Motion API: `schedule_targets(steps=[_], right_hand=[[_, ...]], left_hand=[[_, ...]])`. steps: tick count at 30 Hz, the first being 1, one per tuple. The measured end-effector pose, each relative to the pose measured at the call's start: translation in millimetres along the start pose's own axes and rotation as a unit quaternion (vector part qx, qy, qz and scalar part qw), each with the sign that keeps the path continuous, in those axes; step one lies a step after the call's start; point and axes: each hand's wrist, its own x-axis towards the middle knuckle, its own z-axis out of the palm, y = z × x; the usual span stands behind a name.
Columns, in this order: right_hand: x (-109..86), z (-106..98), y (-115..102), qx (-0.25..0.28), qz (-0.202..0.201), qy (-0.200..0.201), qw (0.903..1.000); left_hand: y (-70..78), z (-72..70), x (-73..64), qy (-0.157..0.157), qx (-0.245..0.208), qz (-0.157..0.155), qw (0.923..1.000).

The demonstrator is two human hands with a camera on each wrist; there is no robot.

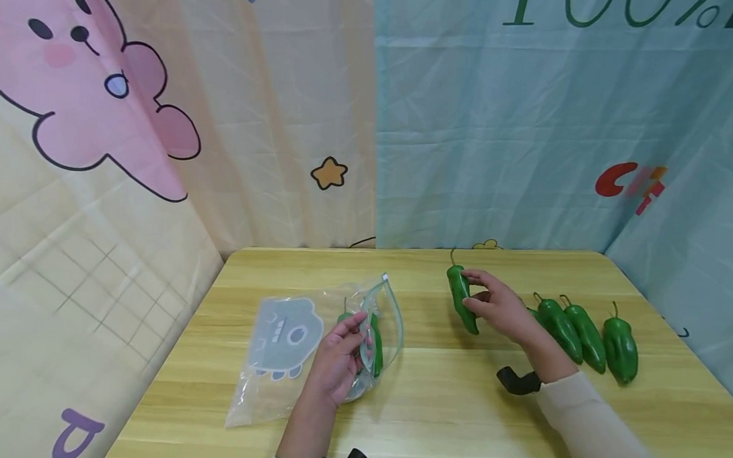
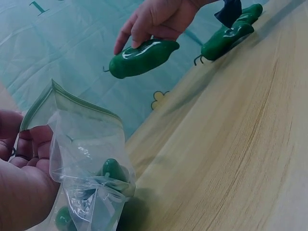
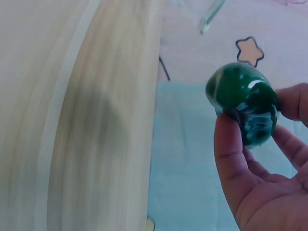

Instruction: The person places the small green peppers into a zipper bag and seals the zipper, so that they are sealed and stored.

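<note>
My right hand (image 1: pixel 500 304) pinches a green pepper (image 1: pixel 459 289) between thumb and fingertips, above the table toward its back. The right wrist view shows this pepper end-on, its blunt glossy end facing the camera. My left hand (image 1: pixel 338 356) holds a clear zip bag (image 2: pixel 86 139) by one side of its mouth. Green peppers (image 2: pixel 113 169) lie inside the bag, partly hidden by the folded plastic and the hand. The bag's mouth, edged by a green zip strip (image 1: pixel 394 301), gapes toward the right. A white slider sits at the strip's upper end.
Several more green peppers (image 1: pixel 620 349) lie in a row on the right of the wooden table (image 1: pixel 445 414), one partly behind my right hand. Printed curtains (image 1: pixel 497 139) hang behind the table and along both sides. The bag's printed closed end spreads to the left.
</note>
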Motion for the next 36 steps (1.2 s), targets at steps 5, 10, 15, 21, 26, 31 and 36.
schedule_targets(steps=[5,10,15,21,26,31,36], right_hand=[[6.3,15.0,-10.0,0.054,-0.007,0.013,0.9984],[12.3,30.5,-19.7,0.087,-0.005,0.015,0.9961],[16.0,45.9,-28.0,0.109,-0.007,0.016,0.9939],[18.8,70.7,-36.1,0.144,-0.001,0.017,0.9894],[19.8,91.3,-42.0,0.172,0.01,0.022,0.9849],[19.0,108.8,-44.3,0.182,0.025,0.01,0.983],[15.7,120.4,-44.2,0.183,0.045,0.009,0.982]], left_hand=[[-0.9,0.4,-0.3,-0.003,-0.005,-0.002,1.0],[-2.6,0.9,0.2,-0.013,-0.006,0.001,0.9999],[-2.9,2.1,-0.4,-0.021,-0.01,-0.002,0.9997],[0.2,2.1,-1.1,-0.02,-0.012,0.0,0.9997],[0.5,1.7,-0.4,-0.021,-0.008,-0.001,0.9997],[-1.7,1.0,0.6,-0.021,-0.002,-0.005,0.9998],[-3.8,0.6,0.0,-0.016,-0.001,-0.012,0.9998]])
